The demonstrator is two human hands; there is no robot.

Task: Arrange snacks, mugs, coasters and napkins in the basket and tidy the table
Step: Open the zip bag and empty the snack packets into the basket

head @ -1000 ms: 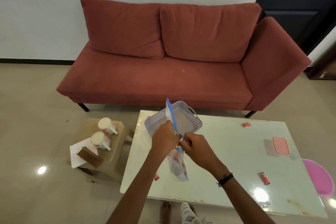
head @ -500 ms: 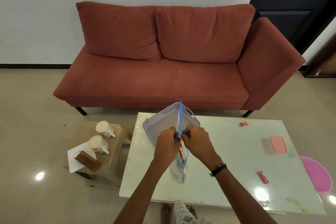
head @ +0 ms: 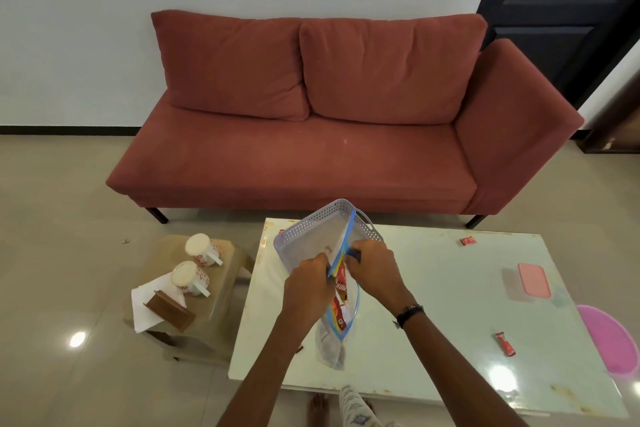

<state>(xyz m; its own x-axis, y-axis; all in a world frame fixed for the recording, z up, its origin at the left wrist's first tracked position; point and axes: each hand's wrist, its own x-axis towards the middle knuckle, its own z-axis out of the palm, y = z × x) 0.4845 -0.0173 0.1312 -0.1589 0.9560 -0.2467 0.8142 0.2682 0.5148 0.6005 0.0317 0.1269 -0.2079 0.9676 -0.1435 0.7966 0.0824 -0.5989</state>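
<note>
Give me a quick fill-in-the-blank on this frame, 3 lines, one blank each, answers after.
1. Both hands, left hand and right hand, grip the top of a clear ____-edged zip bag.
2. The two mugs stand on the low ____ left of the white table.
3. The perforated grey basket holds ____ mugs.

Answers: blue; stool; no
</note>
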